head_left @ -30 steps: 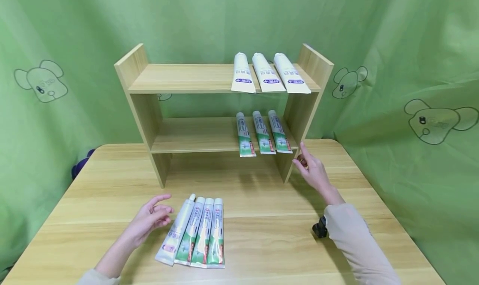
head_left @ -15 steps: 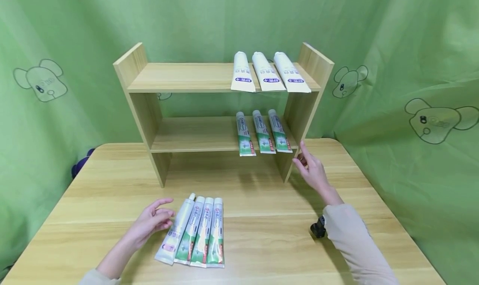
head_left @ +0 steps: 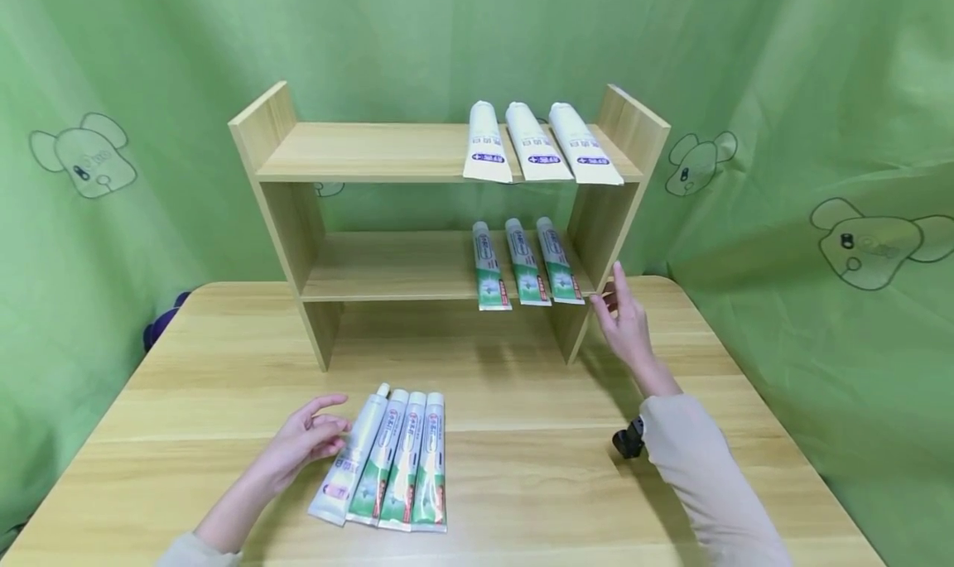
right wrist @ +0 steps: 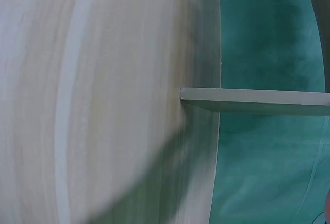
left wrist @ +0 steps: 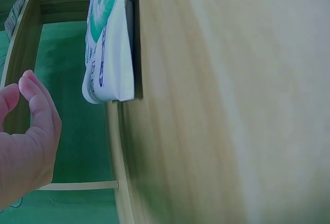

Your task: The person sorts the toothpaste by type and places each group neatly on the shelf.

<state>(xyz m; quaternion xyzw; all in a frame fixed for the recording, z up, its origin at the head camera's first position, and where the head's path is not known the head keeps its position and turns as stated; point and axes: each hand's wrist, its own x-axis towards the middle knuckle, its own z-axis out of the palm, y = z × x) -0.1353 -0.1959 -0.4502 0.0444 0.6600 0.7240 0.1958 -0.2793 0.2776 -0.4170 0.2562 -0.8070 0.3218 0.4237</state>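
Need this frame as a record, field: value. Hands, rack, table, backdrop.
left hand: holds nothing, beside purple-labelled tube
right hand: at right side panel of rack; contact unclear
rack: wooden, two shelves
upper shelf: three white toothpaste tubes, right half
lower shelf: three green-and-white toothpaste tubes, right half
table: four tubes side by side, caps toward rack; purple-labelled leftmost, other three green-and-white
backdrop: green curtain, mouse-like outlines

The table (head_left: 522, 468) bears four tubes (head_left: 405, 468) and a shelf (head_left: 387, 265) with six tubes (head_left: 532, 141).
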